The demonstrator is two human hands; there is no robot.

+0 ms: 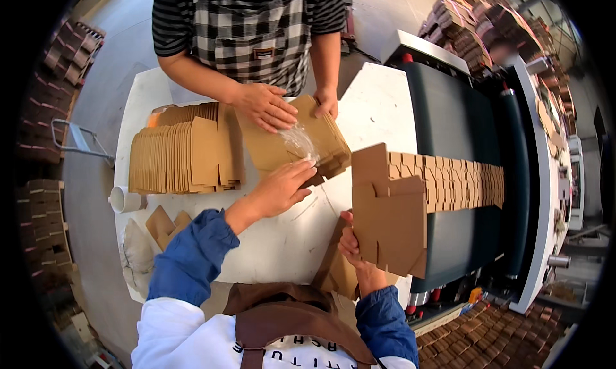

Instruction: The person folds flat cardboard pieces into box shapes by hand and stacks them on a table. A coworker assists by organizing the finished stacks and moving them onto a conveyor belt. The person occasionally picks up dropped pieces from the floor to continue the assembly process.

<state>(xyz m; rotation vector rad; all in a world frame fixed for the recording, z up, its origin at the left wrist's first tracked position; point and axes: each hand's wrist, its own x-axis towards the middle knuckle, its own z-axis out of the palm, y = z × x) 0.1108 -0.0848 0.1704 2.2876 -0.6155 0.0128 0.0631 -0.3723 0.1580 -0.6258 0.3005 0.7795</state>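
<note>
1. The right hand (351,248) has its fingers wrapped on the left edge of a flat cardboard piece (389,231), gripping it; whether more pieces sit behind it I cannot tell. It stands tilted up at the near end of a row of cardboard (449,180).
2. The left hand (273,192) is open and gripping nothing, its fingertips at the near end of clear plastic (298,141) on a cardboard bundle (260,151).
3. A co-worker's hands (266,106) rest on that bundle from across the bench (273,250), one flat on top, one at its far edge.
4. Done, as I judge it: these pieces are gathered into the bundle, and a packed stack (176,154) stands left of it on the bench.
5. Left, by the same judgement: the long row still lies on the dark belt (452,116), and the plastic on the bundle looks loose and unsettled.
</note>
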